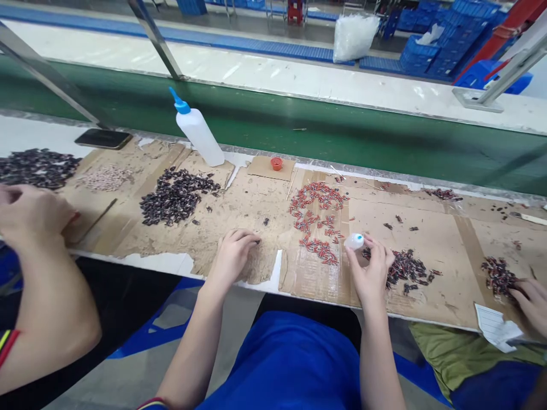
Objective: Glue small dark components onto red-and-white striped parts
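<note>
My right hand (372,270) grips a small white squeeze bottle (354,242) with a blue tip, held tilted above the cardboard. My left hand (232,256) rests low over the cardboard, its thumb and fingers pinched on a small dark part (257,241) that barely shows. Between and beyond my hands lies a spread of small red parts (318,196). A heap of dark parts with bits of red (408,267) sits just right of my right hand. Up and left of my left hand is a pile of black parts (171,196); one loose black part (266,221) lies nearer.
A tall white bottle with a blue nozzle (199,134) stands leaning at the back, near a small red cup (276,164). A phone (102,138) lies at the left. Co-workers' hands are at left (36,219) and right (530,302). A green conveyor belt (273,119) runs behind.
</note>
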Action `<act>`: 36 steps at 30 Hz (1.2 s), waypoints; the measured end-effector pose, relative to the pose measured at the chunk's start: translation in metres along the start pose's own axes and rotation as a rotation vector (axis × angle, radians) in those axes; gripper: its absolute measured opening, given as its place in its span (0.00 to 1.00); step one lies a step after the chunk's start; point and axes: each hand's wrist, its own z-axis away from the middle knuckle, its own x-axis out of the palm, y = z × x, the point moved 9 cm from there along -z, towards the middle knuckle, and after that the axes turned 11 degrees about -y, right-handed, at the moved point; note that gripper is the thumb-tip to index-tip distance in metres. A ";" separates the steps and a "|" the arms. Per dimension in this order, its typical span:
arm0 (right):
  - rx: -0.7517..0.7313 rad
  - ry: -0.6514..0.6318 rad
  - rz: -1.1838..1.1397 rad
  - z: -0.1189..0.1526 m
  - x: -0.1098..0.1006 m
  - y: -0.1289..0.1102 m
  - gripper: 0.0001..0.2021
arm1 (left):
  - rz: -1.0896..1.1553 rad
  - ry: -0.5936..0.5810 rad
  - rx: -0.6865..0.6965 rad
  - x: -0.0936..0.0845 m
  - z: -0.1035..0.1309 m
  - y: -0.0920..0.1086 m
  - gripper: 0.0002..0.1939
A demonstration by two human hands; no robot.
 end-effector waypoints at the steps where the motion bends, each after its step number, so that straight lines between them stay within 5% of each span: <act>1: 0.002 -0.014 -0.052 0.000 0.002 -0.001 0.17 | -0.008 -0.010 -0.011 0.000 -0.001 -0.001 0.12; 5: 0.080 -0.034 -0.454 0.006 0.005 0.008 0.16 | 0.094 0.000 0.064 -0.002 -0.003 0.014 0.10; 12: 0.276 0.155 -0.988 0.029 0.009 0.023 0.19 | 0.295 0.004 0.330 0.031 0.011 0.107 0.06; 15: 0.314 0.184 -1.051 0.035 0.014 0.024 0.17 | 0.292 0.056 0.359 0.045 0.014 0.127 0.05; 24: 0.266 0.119 -0.617 0.046 0.012 0.009 0.17 | 0.441 0.006 0.355 0.061 0.011 0.117 0.15; 36: 0.182 0.117 -0.403 0.047 0.005 -0.004 0.14 | 0.526 -0.002 0.247 0.063 0.007 0.109 0.14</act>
